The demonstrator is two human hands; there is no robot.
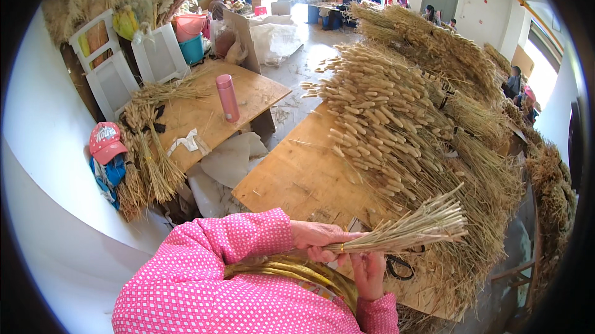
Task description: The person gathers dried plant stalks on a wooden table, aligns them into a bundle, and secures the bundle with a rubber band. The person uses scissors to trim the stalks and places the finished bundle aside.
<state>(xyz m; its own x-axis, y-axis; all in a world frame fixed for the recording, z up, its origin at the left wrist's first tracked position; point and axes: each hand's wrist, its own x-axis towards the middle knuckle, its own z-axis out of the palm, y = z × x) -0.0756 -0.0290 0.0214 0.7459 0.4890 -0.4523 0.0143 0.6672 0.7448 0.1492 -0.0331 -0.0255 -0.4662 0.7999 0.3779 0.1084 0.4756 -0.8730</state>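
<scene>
A bundle of dried grass stems lies across the front of my body, its cut ends fanned out to the right. My left hand is closed around its narrow part, beside a thin yellow tie. From below, my right hand reaches up to the bundle just right of the tie, its fingers bent against the stems. Whether those fingers also pinch the tie's end is too small to make out. Black looped handles, apparently of scissors, rest on the table right of my right hand.
A big heap of dried fluffy grass heads covers much of the wooden table. Another table at the left holds a pink bottle and loose stem bunches. A pink cap sits beside it. Several people work far back.
</scene>
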